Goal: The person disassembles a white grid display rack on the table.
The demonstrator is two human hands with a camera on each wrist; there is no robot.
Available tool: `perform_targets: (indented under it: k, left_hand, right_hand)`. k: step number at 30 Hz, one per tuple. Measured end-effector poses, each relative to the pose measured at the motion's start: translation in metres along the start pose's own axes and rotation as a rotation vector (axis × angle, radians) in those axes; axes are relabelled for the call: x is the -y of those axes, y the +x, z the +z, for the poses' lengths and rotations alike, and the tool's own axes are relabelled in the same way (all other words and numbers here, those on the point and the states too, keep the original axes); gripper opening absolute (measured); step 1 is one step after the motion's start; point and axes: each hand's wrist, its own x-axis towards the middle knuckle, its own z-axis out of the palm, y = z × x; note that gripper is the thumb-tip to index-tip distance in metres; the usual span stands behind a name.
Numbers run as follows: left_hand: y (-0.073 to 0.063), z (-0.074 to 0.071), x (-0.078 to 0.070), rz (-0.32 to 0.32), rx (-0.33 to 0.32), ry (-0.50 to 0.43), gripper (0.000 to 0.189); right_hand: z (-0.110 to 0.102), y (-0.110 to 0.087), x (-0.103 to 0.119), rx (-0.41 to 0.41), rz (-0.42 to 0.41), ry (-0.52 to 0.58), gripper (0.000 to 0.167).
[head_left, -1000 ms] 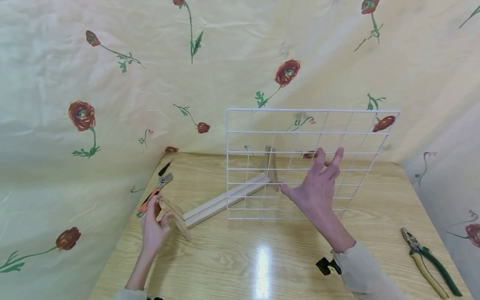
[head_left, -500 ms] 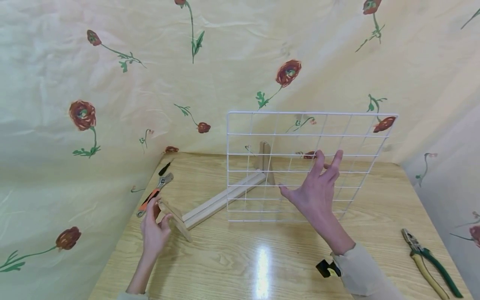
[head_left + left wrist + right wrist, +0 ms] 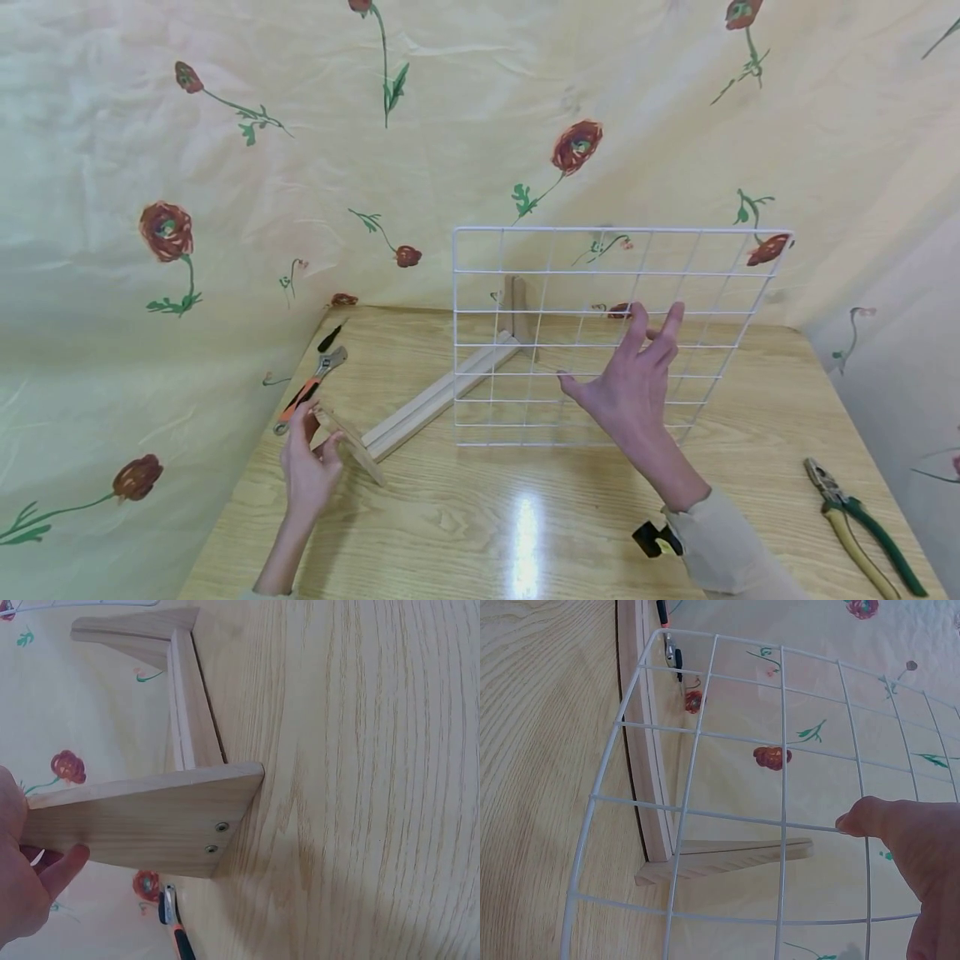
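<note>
My left hand [image 3: 309,467] pinches the near end board of a wooden stand [image 3: 427,412], two light rails joining a board at each end. In the left wrist view, that end board [image 3: 142,825] is tilted and shows two metal bolt heads. My right hand [image 3: 637,379] holds a white wire grid panel [image 3: 622,229] raised and leaning above the table, its fingers hooked at the wires and the thumb against a lower one. Through the mesh, the stand's far end board [image 3: 514,304] can be seen behind the panel. Some right fingertips are hidden in the right wrist view.
An adjustable wrench [image 3: 303,397] with orange-and-black handle lies by the left hand, a small black-handled tool [image 3: 328,337] beyond it. Pliers [image 3: 847,508] with green and yellow handles rest at the right edge of the wooden table [image 3: 450,533]. A flowered cloth [image 3: 450,167] hangs behind.
The far end of the wooden stand has swung left and back, pivoting near my left hand. The grid panel has dropped slightly at its top; both hands keep their hold.
</note>
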Motion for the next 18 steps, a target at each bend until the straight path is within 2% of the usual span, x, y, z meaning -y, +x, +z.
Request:
perform_targets:
  k: [8,15,18]
  left_hand:
    - [-0.0038,0.0008,-0.0005,-0.018,-0.03,0.004,0.068]
    - [-0.0049,0.0018,0.0007,0.03,-0.061,0.002,0.068]
    - [-0.0063,0.0016,0.0005,0.032,-0.069,0.016,0.069]
  right_hand:
    - [0.0003,-0.0003,-0.0002,-0.006,-0.013,-0.001,0.132]
    - [0.0011,-0.0004,-0.0006,0.004,-0.008,0.002,0.132]
    - [0.0013,-0.0004,-0.0008,0.004,-0.009,-0.003,0.133]
